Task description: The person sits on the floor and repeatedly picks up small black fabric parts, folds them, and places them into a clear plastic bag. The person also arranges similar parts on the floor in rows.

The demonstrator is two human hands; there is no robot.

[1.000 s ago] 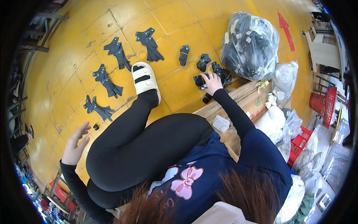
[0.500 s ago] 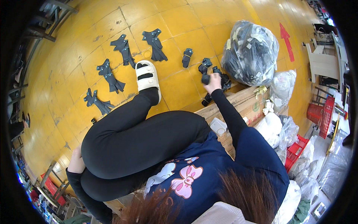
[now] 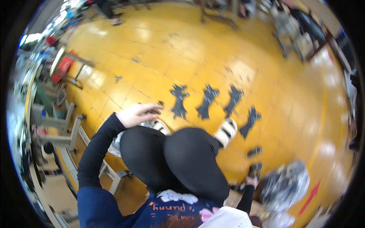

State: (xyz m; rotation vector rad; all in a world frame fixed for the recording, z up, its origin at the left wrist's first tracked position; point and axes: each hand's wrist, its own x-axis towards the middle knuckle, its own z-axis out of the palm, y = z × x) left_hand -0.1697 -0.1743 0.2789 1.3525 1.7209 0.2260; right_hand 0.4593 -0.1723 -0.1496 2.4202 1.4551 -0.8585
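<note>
My left hand is raised over my left knee, fingers stretched out and holding nothing. Just beyond its fingertips a small dark object shows against the floor. Low on my right, my right hand is closed on a black bundle; blur and small size hide the details. Another black banded bundle lies a little farther out. In a curved row beyond my feet lie flat dark strap pieces with small shiny dots: one on the left, two in the middle and one on the right.
A large clear bag of dark pieces stands right of my right hand, by a cardboard box. Metal-legged frames line my left side. Benches and a person's dark-clothed legs are at the far side. A red arrow marks the yellow floor.
My view has swung left, so the row of strap pieces appears farther right. My left hand has come up from beside my leg into the air. My right hand stays low among the black bundles.
</note>
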